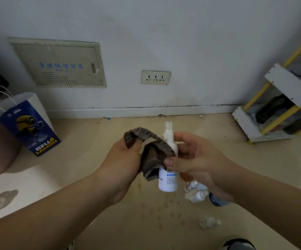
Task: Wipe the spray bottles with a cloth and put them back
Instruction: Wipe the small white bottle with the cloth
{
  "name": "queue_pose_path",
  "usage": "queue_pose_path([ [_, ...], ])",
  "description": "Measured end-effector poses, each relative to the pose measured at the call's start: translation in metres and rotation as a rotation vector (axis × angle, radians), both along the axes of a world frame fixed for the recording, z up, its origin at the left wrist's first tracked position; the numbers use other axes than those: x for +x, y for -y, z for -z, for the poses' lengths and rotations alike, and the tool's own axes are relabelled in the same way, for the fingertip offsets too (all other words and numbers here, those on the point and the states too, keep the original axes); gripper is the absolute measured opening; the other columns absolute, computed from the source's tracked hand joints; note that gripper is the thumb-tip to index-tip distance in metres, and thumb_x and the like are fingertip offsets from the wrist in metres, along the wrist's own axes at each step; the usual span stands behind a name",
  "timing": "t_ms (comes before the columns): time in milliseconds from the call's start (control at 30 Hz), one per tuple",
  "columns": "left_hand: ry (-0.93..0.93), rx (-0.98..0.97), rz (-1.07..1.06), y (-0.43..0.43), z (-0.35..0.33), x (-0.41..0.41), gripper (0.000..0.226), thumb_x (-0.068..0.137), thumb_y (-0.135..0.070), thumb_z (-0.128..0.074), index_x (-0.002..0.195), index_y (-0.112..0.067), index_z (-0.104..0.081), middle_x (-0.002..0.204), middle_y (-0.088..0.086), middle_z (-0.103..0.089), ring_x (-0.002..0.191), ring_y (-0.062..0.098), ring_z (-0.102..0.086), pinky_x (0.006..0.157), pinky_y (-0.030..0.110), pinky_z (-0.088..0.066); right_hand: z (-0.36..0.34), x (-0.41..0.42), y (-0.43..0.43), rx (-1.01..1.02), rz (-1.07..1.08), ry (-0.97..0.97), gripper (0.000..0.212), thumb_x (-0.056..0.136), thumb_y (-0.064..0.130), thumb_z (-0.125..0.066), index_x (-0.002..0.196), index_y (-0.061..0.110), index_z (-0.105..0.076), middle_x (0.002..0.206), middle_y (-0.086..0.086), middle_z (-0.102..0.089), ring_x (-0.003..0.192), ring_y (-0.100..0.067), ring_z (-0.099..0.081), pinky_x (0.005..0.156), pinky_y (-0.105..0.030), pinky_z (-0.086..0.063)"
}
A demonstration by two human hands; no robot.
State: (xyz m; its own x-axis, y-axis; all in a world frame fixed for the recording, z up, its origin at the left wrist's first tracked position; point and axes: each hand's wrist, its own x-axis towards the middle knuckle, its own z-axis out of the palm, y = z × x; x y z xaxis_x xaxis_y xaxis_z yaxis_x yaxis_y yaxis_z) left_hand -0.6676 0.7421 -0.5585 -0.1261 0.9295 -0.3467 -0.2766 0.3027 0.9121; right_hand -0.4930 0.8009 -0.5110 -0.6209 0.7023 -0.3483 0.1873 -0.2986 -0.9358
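A white spray bottle (pixel 168 181) with a blue label is held upright in front of me, over the floor. My right hand (pixel 198 163) grips its middle, thumb pressing the cloth against it. A brown-grey striped cloth (pixel 153 157) is draped over the bottle's side. My left hand (pixel 122 159) holds the cloth's other end, fingers tucked into it. On the floor below my right hand lie several small spray bottles (pixel 197 193), partly hidden by that hand, and one clear bottle (pixel 210 222) lies apart from them, nearer to me.
A blue and white paper bag (pixel 27 123) stands on the floor at the left by the wall. A white and yellow shoe rack (pixel 279 109) stands at the right. Wet spots (pixel 166 210) mark the beige floor below the bottle. A dark shoe (pixel 240 244) shows at the bottom edge.
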Motion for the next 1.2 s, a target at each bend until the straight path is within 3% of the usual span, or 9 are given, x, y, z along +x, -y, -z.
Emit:
queue_pose_path([
  [133,0.083,-0.005,-0.018,0.001,0.002,0.003,0.033,0.112,-0.029,-0.044,0.136,-0.015,-0.062,0.129,0.008,-0.072,0.115,0.027,-0.072,0.108,0.048,-0.050,0.001,0.002,-0.003,0.012,0.060,0.066,0.049,0.084,-0.013,-0.071,0.126,0.011,-0.061,0.089,-0.009,-0.075,0.064,-0.007,-0.069,0.050,-0.014,-0.048],
  [233,-0.093,0.053,0.004,0.004,-0.003,0.009,0.022,0.107,-0.029,-0.055,0.123,-0.024,-0.068,0.114,-0.002,-0.078,0.105,0.019,-0.075,0.097,0.045,-0.058,0.003,0.000,-0.001,0.087,0.042,0.149,0.050,0.083,-0.009,-0.075,0.121,0.023,-0.066,0.092,-0.005,-0.078,0.072,-0.008,-0.072,0.053,-0.013,-0.049],
  [300,-0.185,0.092,0.038,0.005,-0.010,0.013,0.015,0.101,-0.026,-0.064,0.114,-0.024,-0.070,0.104,-0.004,-0.079,0.101,0.017,-0.075,0.086,0.037,-0.064,0.005,-0.002,0.001,0.158,0.012,0.185,0.054,0.082,-0.010,-0.075,0.118,0.031,-0.069,0.096,-0.001,-0.079,0.083,-0.008,-0.074,0.063,-0.016,-0.055],
  [433,-0.266,0.111,0.044,0.002,-0.014,0.014,0.010,0.101,-0.026,-0.064,0.104,-0.031,-0.072,0.100,0.003,-0.077,0.094,0.027,-0.074,0.080,0.045,-0.065,0.004,-0.004,0.004,0.271,-0.020,0.205,0.064,0.081,-0.013,-0.073,0.124,0.034,-0.070,0.099,0.007,-0.079,0.096,-0.009,-0.074,0.086,-0.030,-0.059],
  [567,-0.312,0.166,0.005,0.004,-0.019,0.012,0.018,0.100,-0.018,-0.059,0.100,-0.028,-0.074,0.089,-0.002,-0.077,0.076,0.015,-0.072,0.062,0.026,-0.058,0.001,-0.004,0.004,0.292,-0.042,0.183,0.064,0.081,-0.014,-0.073,0.126,0.031,-0.070,0.102,0.004,-0.079,0.097,-0.013,-0.075,0.089,-0.035,-0.060],
  [700,-0.322,0.178,-0.048,0.006,-0.019,0.005,0.020,0.100,-0.015,-0.056,0.094,-0.020,-0.075,0.089,0.005,-0.078,0.086,0.026,-0.075,0.078,0.045,-0.064,-0.005,-0.001,0.002,0.084,-0.084,0.016,0.050,0.084,-0.019,-0.066,0.125,0.010,-0.069,0.090,-0.002,-0.078,0.070,-0.005,-0.071,0.060,-0.014,-0.053],
  [800,-0.208,0.093,-0.041,0.004,-0.017,0.001,0.019,0.105,-0.019,-0.055,0.102,-0.015,-0.073,0.098,0.011,-0.079,0.097,0.034,-0.075,0.093,0.058,-0.058,-0.010,-0.003,0.003,0.012,-0.085,-0.051,0.051,0.084,-0.018,-0.066,0.129,0.006,-0.065,0.086,-0.008,-0.074,0.061,-0.005,-0.068,0.052,-0.011,-0.049],
  [1000,0.144,-0.001,0.023,0.003,-0.015,0.000,0.035,0.111,-0.026,-0.042,0.125,-0.010,-0.070,0.121,0.009,-0.076,0.113,0.024,-0.073,0.100,0.041,-0.055,-0.002,0.001,-0.003,-0.049,0.008,-0.028,0.042,0.085,-0.007,-0.071,0.124,0.006,-0.064,0.092,-0.010,-0.072,0.062,-0.008,-0.068,0.051,-0.016,-0.050],
  [1200,0.119,0.033,0.030,0.003,-0.018,0.003,0.030,0.110,-0.021,-0.044,0.118,-0.015,-0.073,0.114,0.005,-0.078,0.108,0.021,-0.075,0.095,0.040,-0.056,-0.002,0.003,-0.004,-0.101,0.018,-0.063,0.043,0.086,-0.012,-0.067,0.126,0.004,-0.065,0.092,-0.010,-0.072,0.063,-0.006,-0.067,0.051,-0.015,-0.050],
])
